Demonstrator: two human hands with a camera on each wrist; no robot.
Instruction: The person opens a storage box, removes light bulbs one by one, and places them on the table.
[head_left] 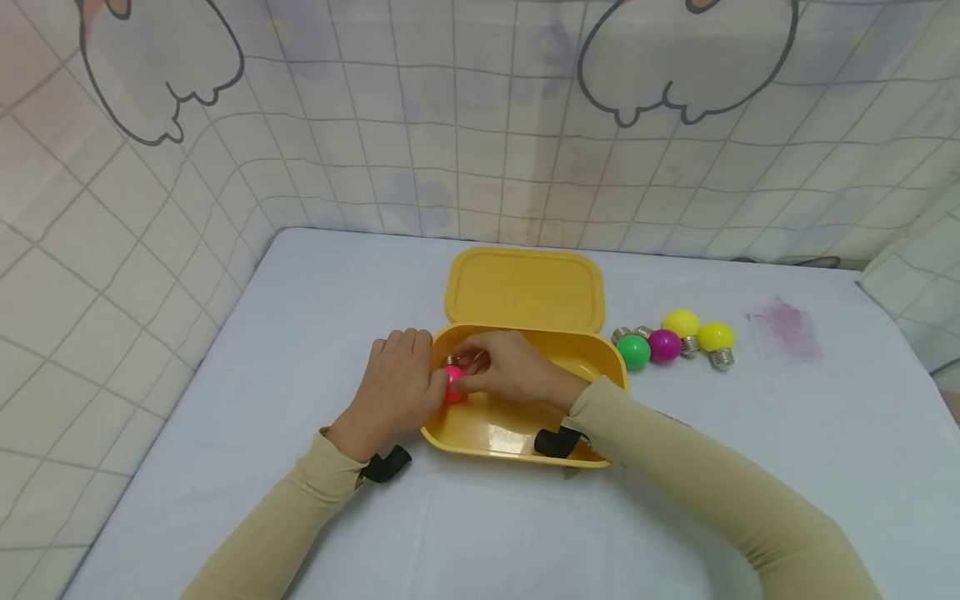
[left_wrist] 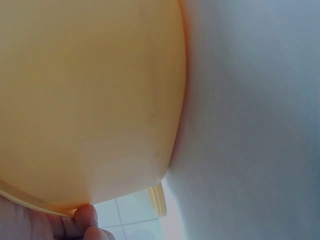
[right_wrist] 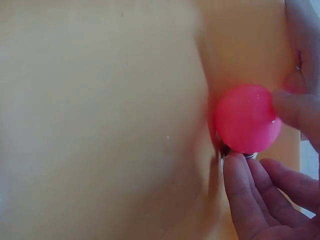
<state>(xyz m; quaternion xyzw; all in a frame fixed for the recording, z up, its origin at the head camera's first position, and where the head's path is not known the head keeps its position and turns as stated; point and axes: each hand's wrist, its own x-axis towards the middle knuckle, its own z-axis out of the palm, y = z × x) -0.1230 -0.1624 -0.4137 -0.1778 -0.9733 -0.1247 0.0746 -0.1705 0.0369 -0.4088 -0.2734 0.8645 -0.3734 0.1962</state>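
Inside the left end of a yellow plastic box (head_left: 480, 429), my right hand (head_left: 517, 364) pinches a pink light bulb (head_left: 454, 385). In the right wrist view, the thumb lies against the pink globe (right_wrist: 247, 118) and the fingers (right_wrist: 245, 195) are at its metal screw base. The bulb is close to the box's end wall. My left hand (head_left: 401, 379) grips the box's left rim, its thumb reaching over beside the bulb. Seen from the left wrist, its fingertips (left_wrist: 86, 217) curl under the rim, against the box's outer wall (left_wrist: 100, 100).
A yellow lid (head_left: 525, 292) lies flat behind the box. To the right of the box are a green bulb (head_left: 633, 352), a purple bulb (head_left: 665, 345) and two yellow bulbs (head_left: 716, 336). A patterned curtain (head_left: 517, 125) hangs behind the white-covered table (head_left: 337, 275).
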